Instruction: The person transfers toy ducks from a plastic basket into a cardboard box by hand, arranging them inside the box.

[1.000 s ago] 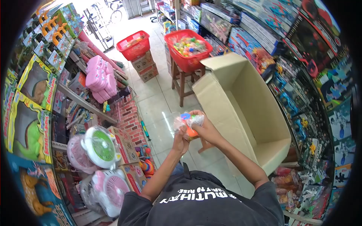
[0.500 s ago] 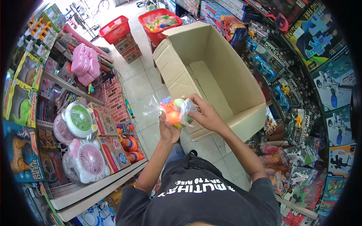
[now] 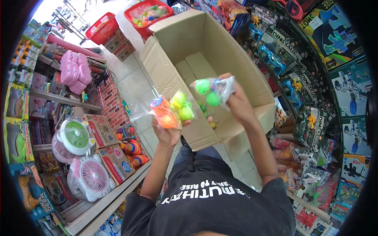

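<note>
My left hand (image 3: 168,133) grips a clear plastic bag of toys (image 3: 170,109) with orange and yellow-green balls inside. My right hand (image 3: 237,103) holds a second clear bag of green balls (image 3: 213,90), raised over the open cardboard box (image 3: 232,59). The two bags are apart, about a hand's width between them. A few small balls (image 3: 204,110) lie in the box's bottom near its front wall. My black T-shirt fills the lower middle of the view.
Left shelves carry boxed toys, bagged toy fans (image 3: 89,177) (image 3: 74,135) and pink cases (image 3: 75,70). Two red baskets (image 3: 103,27) (image 3: 147,11) stand beyond the box. Boxed and hanging toys line the right wall (image 3: 315,98). Tiled floor (image 3: 134,86) runs between.
The bags I held together in front of me have come apart: my right hand has carried one up and right over the box. The view has tilted down toward the box.
</note>
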Demonstrator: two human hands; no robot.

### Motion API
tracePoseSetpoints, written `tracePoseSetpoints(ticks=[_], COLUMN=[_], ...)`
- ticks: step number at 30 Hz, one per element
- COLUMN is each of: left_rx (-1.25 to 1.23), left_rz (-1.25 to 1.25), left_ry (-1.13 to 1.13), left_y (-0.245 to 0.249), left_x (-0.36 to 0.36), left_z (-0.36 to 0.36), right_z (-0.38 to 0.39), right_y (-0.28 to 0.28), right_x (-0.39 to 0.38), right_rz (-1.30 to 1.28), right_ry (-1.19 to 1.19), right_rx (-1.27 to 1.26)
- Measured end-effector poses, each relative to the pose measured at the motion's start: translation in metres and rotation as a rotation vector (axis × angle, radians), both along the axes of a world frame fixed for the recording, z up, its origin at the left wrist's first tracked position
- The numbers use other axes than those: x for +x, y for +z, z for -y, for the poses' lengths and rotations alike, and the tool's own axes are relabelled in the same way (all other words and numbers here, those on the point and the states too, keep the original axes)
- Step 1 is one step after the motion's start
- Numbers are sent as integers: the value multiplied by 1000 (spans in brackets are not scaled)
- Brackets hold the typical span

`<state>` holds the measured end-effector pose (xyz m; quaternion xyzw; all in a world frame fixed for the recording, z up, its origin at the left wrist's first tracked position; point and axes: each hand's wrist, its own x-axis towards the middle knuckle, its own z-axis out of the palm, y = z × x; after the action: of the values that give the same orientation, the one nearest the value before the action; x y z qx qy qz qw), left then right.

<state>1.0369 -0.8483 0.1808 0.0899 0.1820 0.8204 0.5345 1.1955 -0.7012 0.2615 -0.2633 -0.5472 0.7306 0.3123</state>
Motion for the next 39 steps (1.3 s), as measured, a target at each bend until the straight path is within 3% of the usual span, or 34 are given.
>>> tracePoseSetpoints(ticks=[1, 4, 5, 7, 8, 10, 11, 13, 17, 21, 23, 28, 30, 33, 34, 36, 39], left_rx=[3, 1, 28, 50, 36, 78, 55, 94, 153, 96, 113, 35, 34, 27, -3, -1, -23], left_rz=[2, 40, 51, 23, 33, 28, 34, 102, 92, 67, 87, 109, 92, 150, 151, 182, 163], left_ry=[12, 30, 60, 63, 96, 118, 138, 197, 314, 406, 449, 418, 413, 368, 345, 298, 341], left_y=[-3, -7, -8, -8, -6, -4, -6, -9, -15, -23, -18, -21, -26, -30, -31, -28, -9], left_x=[-1, -1, -1, 1, 2, 4, 7, 9, 20, 24, 26, 22, 24, 29, 32, 35, 38], left_z=[0, -6, -8, -12, -14, -20, -18, -27, -33, -29, -31, -27, -25, -29, -32, -38, -48], right_z=[-13, -69, -87, -123, -139, -163, -165, -174, -165, -142, -127, -129, -140, -138, -135, -135, -139], right_y=[-5, -38, -54, -86, -107, -154, -176, -206, -273, -333, -338, -335, -327, -309, -296, -264, -159], right_x=[9, 24, 24, 20, 14, -5, -14, -41, -83, -101, -100, -96, -92, -89, -92, -93, -93], right_rz=[15, 255, 257, 489, 491, 604, 596, 748, 830, 774, 577, 725, 654, 491, 489, 491, 465], right_ry=[-6, 146, 151, 444, 469, 709, 737, 1008, 1153, 1065, 899, 934, 1096, 1025, 1023, 1004, 952], right_rx=[-16, 299, 290, 230, 226, 694, 677, 783, 834, 896, 973, 674, 594, 647, 649, 401, 297])
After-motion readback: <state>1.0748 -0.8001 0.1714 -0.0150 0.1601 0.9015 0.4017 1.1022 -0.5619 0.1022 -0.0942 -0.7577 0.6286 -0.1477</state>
